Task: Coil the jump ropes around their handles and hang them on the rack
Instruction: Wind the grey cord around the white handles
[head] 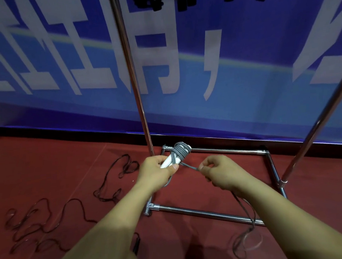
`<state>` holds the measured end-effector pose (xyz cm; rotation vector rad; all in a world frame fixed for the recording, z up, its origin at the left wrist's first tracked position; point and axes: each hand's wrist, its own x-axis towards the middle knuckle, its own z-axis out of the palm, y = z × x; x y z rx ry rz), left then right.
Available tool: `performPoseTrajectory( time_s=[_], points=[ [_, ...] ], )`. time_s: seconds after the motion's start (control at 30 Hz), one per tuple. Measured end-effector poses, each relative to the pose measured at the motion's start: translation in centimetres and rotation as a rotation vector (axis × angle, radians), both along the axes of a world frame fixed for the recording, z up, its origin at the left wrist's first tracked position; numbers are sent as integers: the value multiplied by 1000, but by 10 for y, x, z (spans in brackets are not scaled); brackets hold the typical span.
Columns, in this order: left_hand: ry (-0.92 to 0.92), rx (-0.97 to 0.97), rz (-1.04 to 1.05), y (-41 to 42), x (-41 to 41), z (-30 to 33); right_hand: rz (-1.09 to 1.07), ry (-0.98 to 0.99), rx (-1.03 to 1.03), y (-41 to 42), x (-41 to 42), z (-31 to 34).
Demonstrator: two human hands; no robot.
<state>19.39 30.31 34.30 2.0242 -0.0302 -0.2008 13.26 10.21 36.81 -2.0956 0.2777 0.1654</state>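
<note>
My left hand curls its fingers round the white handles, wound with grey rope, above the rack base, while my right hand pinches the rope's loose strand, its tail trailing to the red floor.

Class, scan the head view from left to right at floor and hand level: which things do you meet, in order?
dark rope loose on the floor → left hand gripping the white handles → grey rope coil → right hand pinching the grey rope → rack's right upright
</note>
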Motion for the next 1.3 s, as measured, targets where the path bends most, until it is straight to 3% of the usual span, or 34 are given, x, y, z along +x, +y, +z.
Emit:
performPoseTrajectory(
  time_s=[0.2, 0.7, 1.0, 1.3],
  points=[
    [-81, 173, 2, 3, 3, -1, 128, 1, -243, -1, -9, 7],
    [14, 482, -298, -9, -7, -3, 111, -228, -392, -5, -14, 6],
    [-140, 639, -668, -25, -32, 15, 88, -286, -430, -14, -15, 1],
    [-322, 676, -740, -24, -46, 32, 22, -172, -208, -22, -17, 5]
  ],
)
